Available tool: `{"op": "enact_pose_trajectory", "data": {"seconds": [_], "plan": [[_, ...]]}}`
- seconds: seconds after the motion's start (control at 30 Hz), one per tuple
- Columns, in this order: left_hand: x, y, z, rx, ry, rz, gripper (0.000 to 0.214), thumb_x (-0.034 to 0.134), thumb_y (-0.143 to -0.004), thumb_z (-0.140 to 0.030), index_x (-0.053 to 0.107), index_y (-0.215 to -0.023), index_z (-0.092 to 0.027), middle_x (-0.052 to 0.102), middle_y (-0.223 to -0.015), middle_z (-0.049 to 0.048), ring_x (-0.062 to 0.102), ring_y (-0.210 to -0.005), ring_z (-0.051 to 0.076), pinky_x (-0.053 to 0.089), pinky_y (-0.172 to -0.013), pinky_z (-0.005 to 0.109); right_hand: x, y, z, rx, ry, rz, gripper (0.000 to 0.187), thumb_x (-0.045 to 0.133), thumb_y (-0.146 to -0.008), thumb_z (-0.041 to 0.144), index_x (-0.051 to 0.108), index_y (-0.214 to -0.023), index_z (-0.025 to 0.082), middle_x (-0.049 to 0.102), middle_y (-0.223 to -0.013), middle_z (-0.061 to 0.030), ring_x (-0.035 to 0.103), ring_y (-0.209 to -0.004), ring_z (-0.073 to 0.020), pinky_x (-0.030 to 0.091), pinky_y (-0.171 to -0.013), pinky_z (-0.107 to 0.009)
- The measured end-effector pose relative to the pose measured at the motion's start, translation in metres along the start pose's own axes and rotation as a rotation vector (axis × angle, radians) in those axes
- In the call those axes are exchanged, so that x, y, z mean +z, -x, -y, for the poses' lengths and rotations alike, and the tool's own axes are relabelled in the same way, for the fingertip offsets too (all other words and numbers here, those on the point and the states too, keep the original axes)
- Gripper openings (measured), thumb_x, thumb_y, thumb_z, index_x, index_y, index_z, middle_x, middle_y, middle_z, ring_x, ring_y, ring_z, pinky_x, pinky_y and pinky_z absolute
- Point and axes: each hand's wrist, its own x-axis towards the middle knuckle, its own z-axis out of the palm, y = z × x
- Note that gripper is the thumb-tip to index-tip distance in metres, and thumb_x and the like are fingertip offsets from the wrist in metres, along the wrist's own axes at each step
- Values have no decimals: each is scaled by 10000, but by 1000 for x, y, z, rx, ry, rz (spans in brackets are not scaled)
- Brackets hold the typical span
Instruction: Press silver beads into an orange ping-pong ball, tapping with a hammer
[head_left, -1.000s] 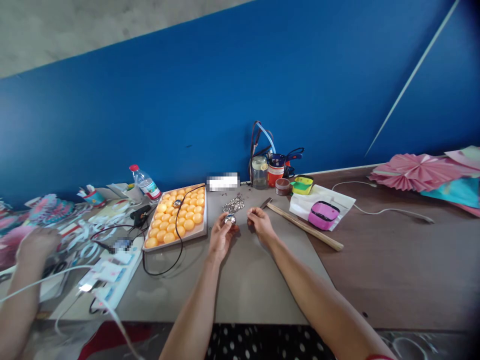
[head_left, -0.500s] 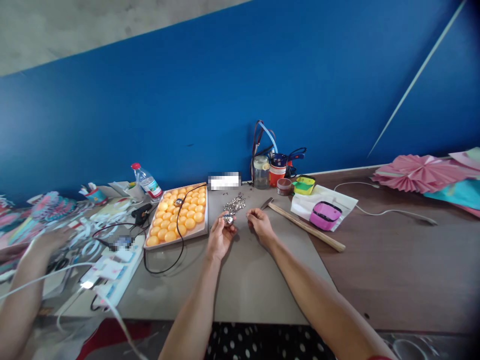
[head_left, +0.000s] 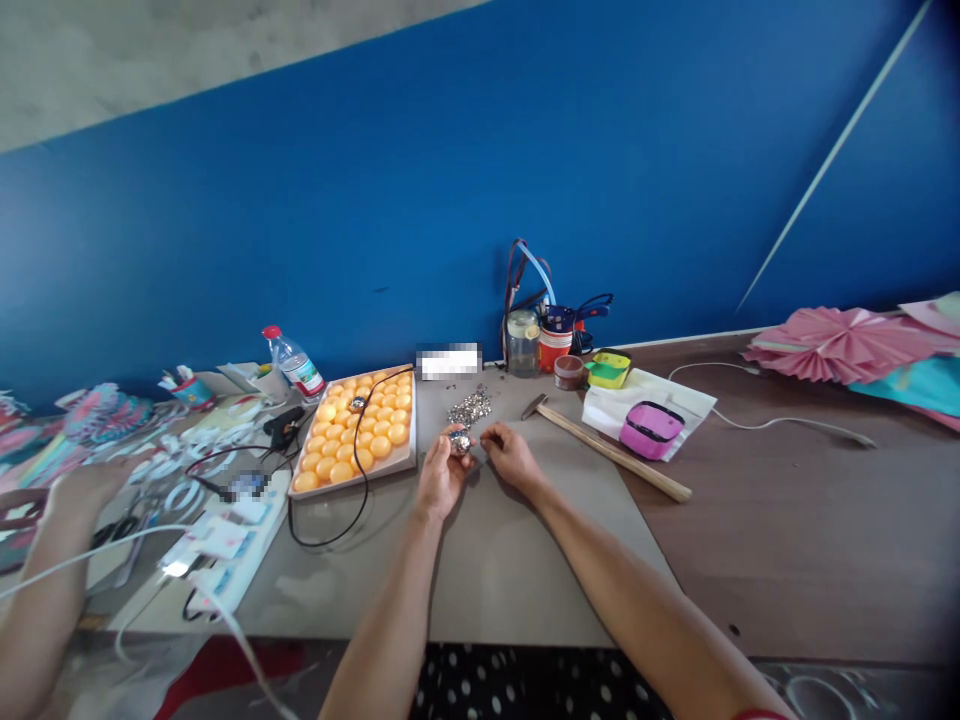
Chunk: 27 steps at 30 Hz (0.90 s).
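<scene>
"Where's the shiny, round silver ball [head_left: 460, 443]?"
"Gripped in the left hand [head_left: 441, 480]."
"And the right hand [head_left: 513, 456]?"
"Just beside it, fingers curled; I can't tell if they're pinching anything."
"Beyond?"
"Small silver pieces [head_left: 470, 407], heaped on the flat grey mat [head_left: 525, 580]."

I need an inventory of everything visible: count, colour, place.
held ball: one, silver, centre
second ball: one, silver, in tray
orange balls: many, orange, in tray
tray: one, whitish, centre left
chips: many, silver, centre
hammer: one, tan handle, centre right
jar: one, clear, back
cups: count unclear, orange, beside jar
tub: one, brown, back
yellow box: one, yellow, beside tub
pink box: one, pink, on white sheet
bottle: one, clear, left
power strip: one, white, front left
clutter: uncountable, mixed, far left
fan: one, pink, far right
wall: one, blue, back
table: one, grey-brown, beneath
co-worker's hand: one, bare, left
left hand: one, bare, centre
right hand: one, bare, centre
</scene>
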Motion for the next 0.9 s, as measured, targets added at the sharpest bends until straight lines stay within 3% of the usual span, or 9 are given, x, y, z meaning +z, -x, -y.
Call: {"op": "enact_pose_trajectory", "data": {"seconds": [0.37,0.6,0.9], "plan": [[-3,-4,6,20,-4,-52,352,634,-766,-417,581,-1006,-166,634,-771,39,518,-595,90,396,-560,224,2,2,-1,-72,75,37,89,480,-729,232,555,-690,206,564,-667,0,514,-655,-156,387,-640,-272],[-1,-4,4,-39,95,-136,464,644,-735,-477,532,-1092,-202,638,-796,26,610,-676,147,472,-661,283,2,2,-1,-100,125,42,112,453,-729,212,562,-721,192,592,-714,-7,543,-702,-156,410,-682,-270],[1,-3,3,-7,-32,-175,397,718,-658,-271,500,-986,-218,566,-728,-39,510,-542,57,355,-511,177,1,3,2,-111,152,56,113,455,-742,229,555,-707,187,574,-675,4,529,-663,-142,409,-644,-249]]}}
